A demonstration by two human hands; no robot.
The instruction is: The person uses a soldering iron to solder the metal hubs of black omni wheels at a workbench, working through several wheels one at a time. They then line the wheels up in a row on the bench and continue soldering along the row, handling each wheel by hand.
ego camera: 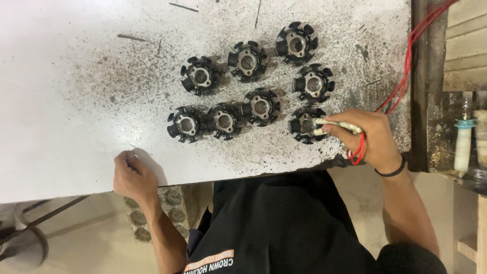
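Right hand [373,142] presses white sleeved wires [337,125] onto nearest stator core [306,125].

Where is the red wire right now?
In the head view the red wire runs down the table's right edge into the right hand, which rests beside the nearest stator.

Left hand [133,175] curled (fingers tucked), right hand [366,138] pinching, both hands outstretched.
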